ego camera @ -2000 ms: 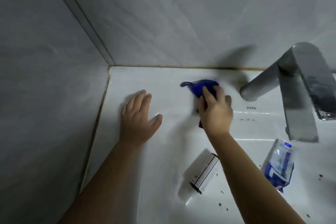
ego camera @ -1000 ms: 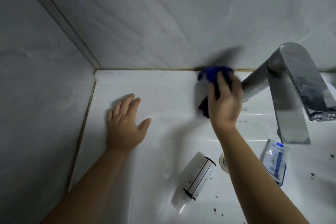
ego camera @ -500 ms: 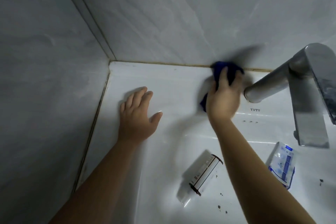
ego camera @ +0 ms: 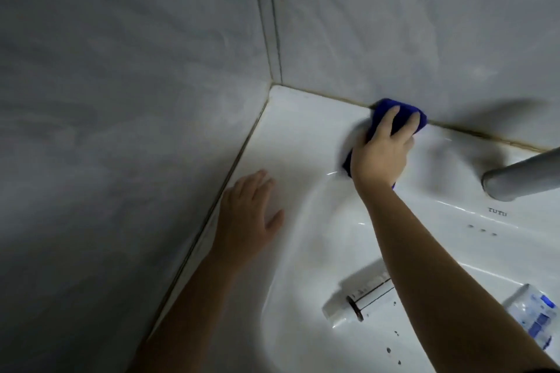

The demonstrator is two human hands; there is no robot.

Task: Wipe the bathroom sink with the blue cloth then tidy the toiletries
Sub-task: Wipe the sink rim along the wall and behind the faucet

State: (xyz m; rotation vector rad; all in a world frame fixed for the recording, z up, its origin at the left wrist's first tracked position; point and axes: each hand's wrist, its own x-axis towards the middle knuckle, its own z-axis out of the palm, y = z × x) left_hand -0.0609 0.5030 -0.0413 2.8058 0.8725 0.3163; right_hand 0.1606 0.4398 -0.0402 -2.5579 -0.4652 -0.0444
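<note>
**Blue cloth pressed to the sink's back edge**

We look down on a white sink point(ego camera: 303, 136) set into a corner of grey marbled wall point(ego camera: 394, 24). The right hand point(ego camera: 380, 154) lies on top of the blue cloth point(ego camera: 382, 104), fingers spread and fairly straight, and presses it flat against the back ledge. The cloth's far edge touches the brownish seam where the ledge meets the wall. A dark fold of it shows below the palm, and we cannot see the thumb.

The left hand point(ego camera: 247, 218) rests palm down on the sink's left ledge, near the side wall. Its fingers are relaxed and slightly apart, and it holds nothing.

At the right edge, part of a grey metal faucet point(ego camera: 521, 175) enters the view, well apart from the cloth. Just below it we read the lettering "TUTU" point(ego camera: 497, 211).

Two toiletries lie in the basin. A white tube point(ego camera: 360, 297) lies on its side beside the right forearm, which covers one end of it. A blue-and-white packet point(ego camera: 533, 312) lies on the other side of that arm. A few dark specks point(ego camera: 394, 342) dot the basin below the tube.
</note>
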